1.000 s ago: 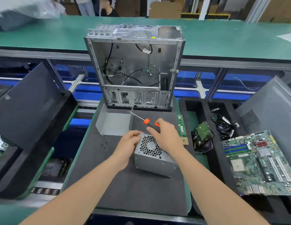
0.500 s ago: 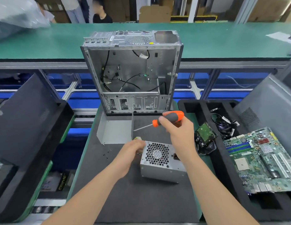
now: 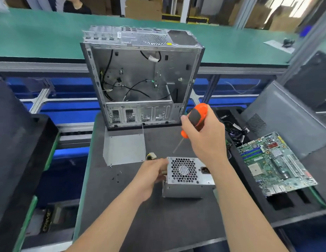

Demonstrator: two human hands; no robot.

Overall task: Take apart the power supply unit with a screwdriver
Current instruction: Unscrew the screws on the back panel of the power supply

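Head view. The power supply unit [image 3: 186, 180], a grey metal box, sits on the dark mat [image 3: 158, 224] near its middle, fan grille up, with the power socket on the right of the grille.

Left hand [image 3: 149, 177]: at the unit's left side, fingers curled in against that side and gripping it. The fingertips are hidden behind the hand. A pale connector [image 3: 151, 156] on yellow wires shows just beyond the knuckles.

Right hand [image 3: 206, 137]: raised above and behind the unit, fist wrapped round the orange-and-grey handle of the screwdriver [image 3: 196, 117]. The shaft slants down to the left and is blurred. Its tip hangs just past the unit's far edge; contact with anything cannot be told.

An open computer case [image 3: 140, 79] stands upright at the far end of the mat, loose black cables inside. A bent grey metal plate [image 3: 124, 149] lies in front of it, left of the unit. A few small dark screws [image 3: 116, 176] lie scattered on the mat near the plate's corner.

To the right, a black foam tray [image 3: 295, 206] carries a green motherboard [image 3: 275, 164], tilted, and a tangle of cables [image 3: 235, 130] in a farther compartment.
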